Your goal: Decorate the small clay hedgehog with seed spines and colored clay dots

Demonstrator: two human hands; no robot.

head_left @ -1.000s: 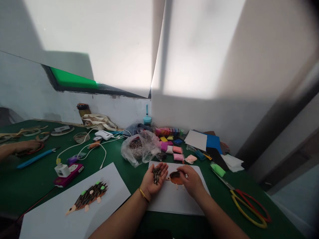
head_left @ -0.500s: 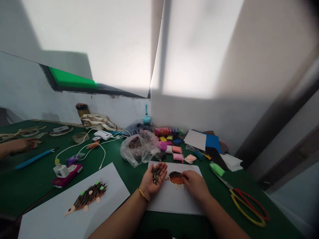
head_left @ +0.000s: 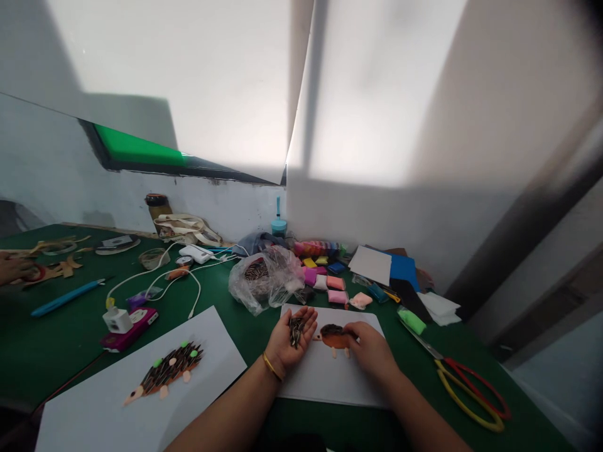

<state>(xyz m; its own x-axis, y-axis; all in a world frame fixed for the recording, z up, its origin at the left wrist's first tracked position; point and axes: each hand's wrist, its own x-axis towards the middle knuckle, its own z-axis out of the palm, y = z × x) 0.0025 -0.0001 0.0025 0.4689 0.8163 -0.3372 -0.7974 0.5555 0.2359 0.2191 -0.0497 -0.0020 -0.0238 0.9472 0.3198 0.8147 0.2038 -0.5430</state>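
Note:
My left hand [head_left: 288,345] lies palm up over the left part of a white sheet [head_left: 325,384], cupping a small heap of striped sunflower seeds [head_left: 296,331]. On that sheet is a small hedgehog figure [head_left: 335,339] with an orange-brown body, pale feet and a dark layer of seeds along its back. Fingers pinched, my right hand [head_left: 372,348] touches the rear of the hedgehog's back; whatever is between its fingertips is hidden. A larger hedgehog [head_left: 170,371], covered in seeds with green and pale dots, is on another white sheet [head_left: 94,417] at left.
A plastic bag of seeds [head_left: 257,276] sits behind my hands, beside several coloured clay packets [head_left: 336,282]. Large scissors [head_left: 452,370] lie at right. White cables [head_left: 198,285], a pink power bank [head_left: 132,333] and a blue pen-like tool [head_left: 68,298] are at left, near another person's hand [head_left: 14,269].
The other person's hand has drawn back towards the left edge, and a red ring-shaped part shows by it. My hands hold nearly the same positions; the view has shifted slightly.

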